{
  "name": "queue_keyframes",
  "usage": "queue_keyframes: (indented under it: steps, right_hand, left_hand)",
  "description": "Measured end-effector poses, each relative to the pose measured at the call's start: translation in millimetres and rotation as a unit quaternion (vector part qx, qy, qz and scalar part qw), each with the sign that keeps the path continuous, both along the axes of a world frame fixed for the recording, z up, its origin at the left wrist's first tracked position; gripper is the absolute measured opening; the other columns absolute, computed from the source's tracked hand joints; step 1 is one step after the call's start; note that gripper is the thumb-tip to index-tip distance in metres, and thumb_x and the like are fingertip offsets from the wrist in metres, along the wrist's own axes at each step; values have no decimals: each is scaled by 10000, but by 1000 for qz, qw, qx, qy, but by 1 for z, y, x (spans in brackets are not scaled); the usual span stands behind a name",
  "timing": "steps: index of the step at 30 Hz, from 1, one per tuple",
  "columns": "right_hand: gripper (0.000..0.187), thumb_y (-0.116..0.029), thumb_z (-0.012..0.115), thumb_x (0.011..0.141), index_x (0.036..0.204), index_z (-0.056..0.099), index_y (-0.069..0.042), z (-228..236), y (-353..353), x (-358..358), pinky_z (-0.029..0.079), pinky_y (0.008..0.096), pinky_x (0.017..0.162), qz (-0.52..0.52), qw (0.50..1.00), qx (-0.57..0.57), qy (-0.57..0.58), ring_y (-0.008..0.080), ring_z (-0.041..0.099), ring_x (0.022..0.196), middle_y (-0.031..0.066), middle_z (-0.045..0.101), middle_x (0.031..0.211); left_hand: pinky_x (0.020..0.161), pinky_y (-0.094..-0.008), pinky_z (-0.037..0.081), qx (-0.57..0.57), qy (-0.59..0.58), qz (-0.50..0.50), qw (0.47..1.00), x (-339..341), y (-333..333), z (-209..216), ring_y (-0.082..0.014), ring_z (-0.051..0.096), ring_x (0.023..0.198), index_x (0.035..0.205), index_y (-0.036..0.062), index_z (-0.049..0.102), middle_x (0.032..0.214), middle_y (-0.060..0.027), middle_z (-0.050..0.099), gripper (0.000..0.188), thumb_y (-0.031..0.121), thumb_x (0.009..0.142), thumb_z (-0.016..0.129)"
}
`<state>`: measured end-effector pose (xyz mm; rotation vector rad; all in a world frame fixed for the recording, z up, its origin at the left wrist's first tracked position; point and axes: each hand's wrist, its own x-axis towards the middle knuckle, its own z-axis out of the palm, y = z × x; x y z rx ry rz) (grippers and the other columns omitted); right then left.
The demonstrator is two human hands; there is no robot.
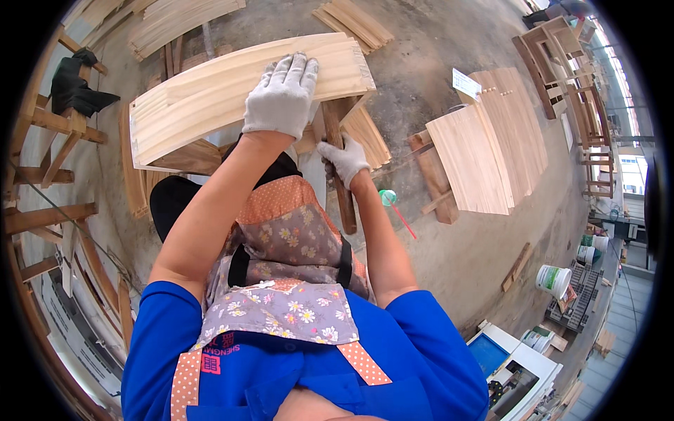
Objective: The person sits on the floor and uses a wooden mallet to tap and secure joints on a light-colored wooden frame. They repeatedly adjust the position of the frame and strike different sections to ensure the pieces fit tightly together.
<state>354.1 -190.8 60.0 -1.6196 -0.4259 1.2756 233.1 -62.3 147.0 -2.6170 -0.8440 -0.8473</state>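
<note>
A pale wooden box frame (203, 98), like a drawer, lies in front of me with a broad panel facing up. My left hand (281, 98), in a white-grey work glove, rests flat on that panel, fingers stretched toward its far edge. Below the frame's right end, my right hand (347, 160), also gloved, is closed round a dark wooden bar (342, 203). The bar runs from under the frame toward me. Some of my right fingers are hidden behind it, and its far end is hidden by the frame.
Pale boards (470, 158) lie stacked on a low wooden support (437, 179) at the right. A green round object (387, 197) with a red tube is on the floor nearby. More boards (354, 24) lie at the far side. White buckets (553, 281) stand farther right; wooden racks (53, 217) line the left.
</note>
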Motion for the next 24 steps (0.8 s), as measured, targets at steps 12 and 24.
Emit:
queue_keyframes:
  steps: [12, 24]
  right_hand:
    - [388, -96, 694, 743, 1109, 597, -12, 91, -134, 3, 472, 268, 500, 161, 984, -83, 7, 108, 572, 622, 31, 587, 779]
    - [322, -249, 659, 860, 1062, 584, -9, 204, -35, 43, 422, 237, 420, 36, 980, 19, -193, 95, 526, 515, 33, 548, 678]
  left_hand:
    - [1007, -384, 468, 8, -11, 9, 1000, 0, 0, -2, -252, 607, 1142, 1197, 78, 631, 1245, -108, 627, 377, 160, 838, 546]
    - [1019, -381, 460, 8, 6, 19, 1000, 2, -3, -4, -235, 588, 1177, 1225, 103, 619, 1280, -94, 608, 394, 140, 847, 513]
